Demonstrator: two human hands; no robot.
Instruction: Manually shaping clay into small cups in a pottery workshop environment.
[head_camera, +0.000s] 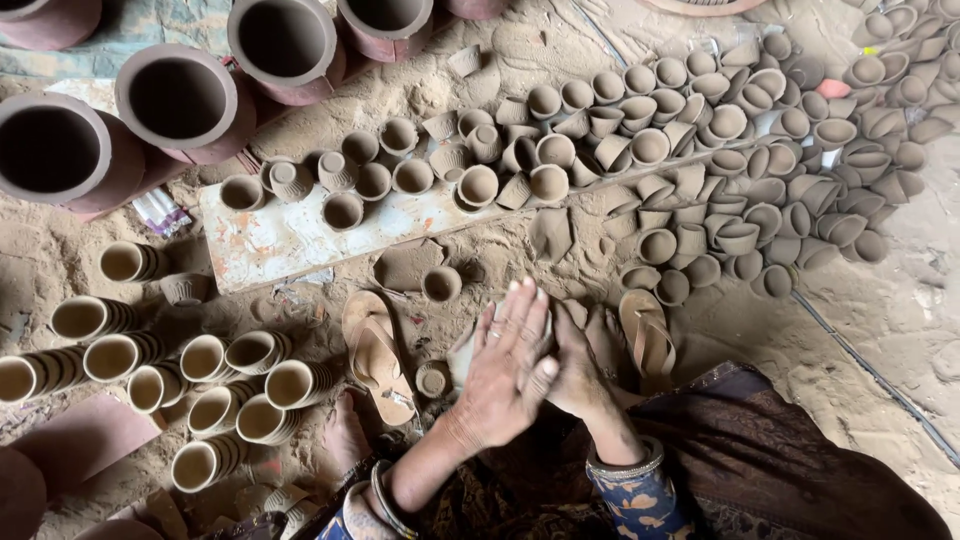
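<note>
Far left of the fingers, stacked clay cups (215, 400) lie on their sides on the sandy floor (900, 320). Just left of the left hand (505, 370) lie a sandal (375, 352) and a small clay cup (433, 380). The left hand lies flat, fingers (520, 315) stretched out and pressed over a pale clay piece (462, 355) (mostly hidden). The right hand (580, 375) sits beneath it; whether it grips anything I cannot tell. Beyond the fingers, a whitish board (290, 240) carries more small cups (470, 165); up and right spreads a heap of little clay bowls (760, 150).
</note>
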